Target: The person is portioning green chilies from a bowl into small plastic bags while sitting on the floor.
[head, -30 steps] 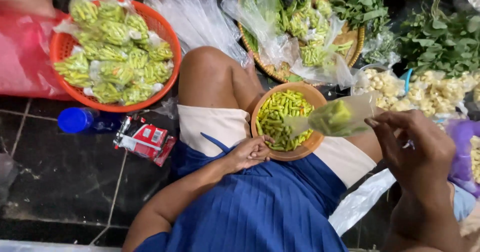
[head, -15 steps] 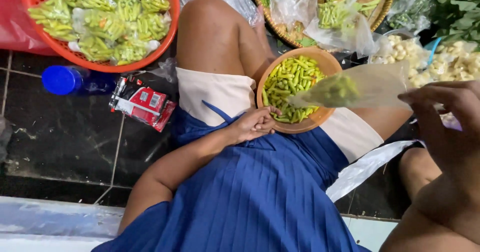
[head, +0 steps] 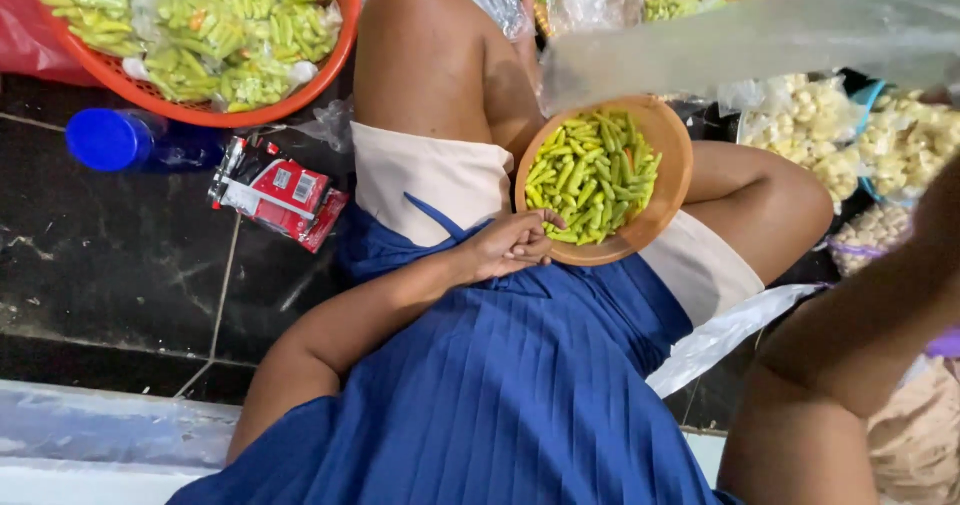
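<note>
While left hand curls loosely against round wooden bowl, glossy green chillies fill it.

dress: blue, pleated | shorts: cream, knee-length | arms: bare, no sleeves
</note>
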